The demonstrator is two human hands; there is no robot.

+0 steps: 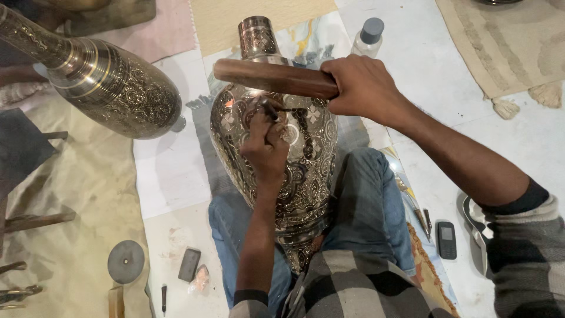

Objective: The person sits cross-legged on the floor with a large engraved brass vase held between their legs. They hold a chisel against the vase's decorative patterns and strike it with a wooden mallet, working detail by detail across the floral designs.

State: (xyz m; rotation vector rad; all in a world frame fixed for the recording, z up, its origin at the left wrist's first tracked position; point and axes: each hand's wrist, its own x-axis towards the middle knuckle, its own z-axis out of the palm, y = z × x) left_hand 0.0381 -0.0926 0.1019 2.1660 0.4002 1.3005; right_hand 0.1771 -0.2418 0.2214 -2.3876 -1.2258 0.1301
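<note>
Head view: large engraved brass vase (306, 176) lies across the lap, neck pointing away. Left hand (266, 147) pinches a thin dark chisel (272, 111) against its shoulder; right hand (364, 88) clenches a brown wooden mallet (273, 78) directly above it.

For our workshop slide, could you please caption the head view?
Left hand sets a chisel against an engraved metal vase on the lap; right hand grips a wooden mallet.

Metal engraving wkshop: engraved vases (112, 82), floor tools (163, 297)
</note>
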